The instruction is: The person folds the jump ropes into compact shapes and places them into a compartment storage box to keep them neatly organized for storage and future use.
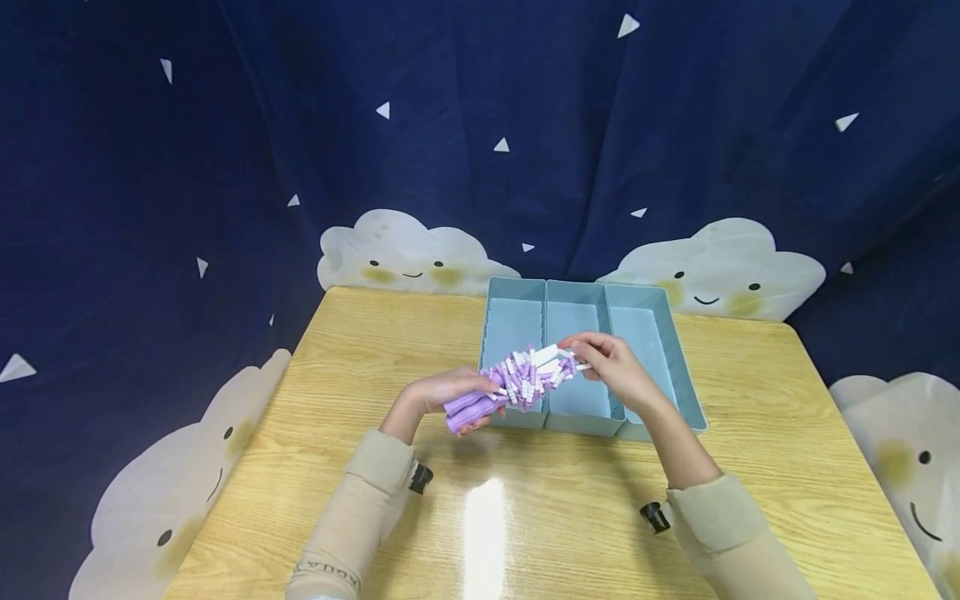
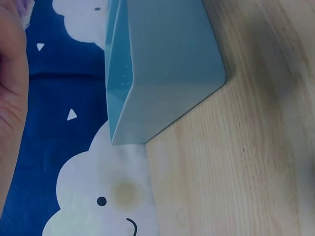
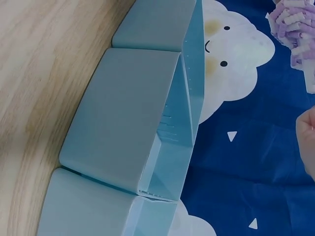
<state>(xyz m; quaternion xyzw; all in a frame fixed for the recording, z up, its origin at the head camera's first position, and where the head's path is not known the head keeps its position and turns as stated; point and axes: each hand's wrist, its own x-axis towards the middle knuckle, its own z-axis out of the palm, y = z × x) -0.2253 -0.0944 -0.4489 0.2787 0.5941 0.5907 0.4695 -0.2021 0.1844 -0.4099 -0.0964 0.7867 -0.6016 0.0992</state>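
A bundled jump rope (image 1: 521,379) with purple and white beads and two purple handles (image 1: 471,410) is held over the front of a blue bin. My left hand (image 1: 453,390) grips it near the handles, thumb on top and fingers beneath. At the far end of the bundle, my right hand (image 1: 611,367) pinches a strand between thumb and fingers. The right wrist view catches beaded strands (image 3: 293,24) at its upper right edge, with part of the right hand (image 3: 307,140) below. In the left wrist view only the side of the left hand (image 2: 12,93) shows.
Three light-blue bins (image 1: 656,333) stand side by side at the back of the wooden table (image 1: 375,350). Behind them hangs a dark blue curtain (image 1: 450,175) with white triangles and smiling clouds. A black wrist camera (image 1: 655,517) juts from the right sleeve.
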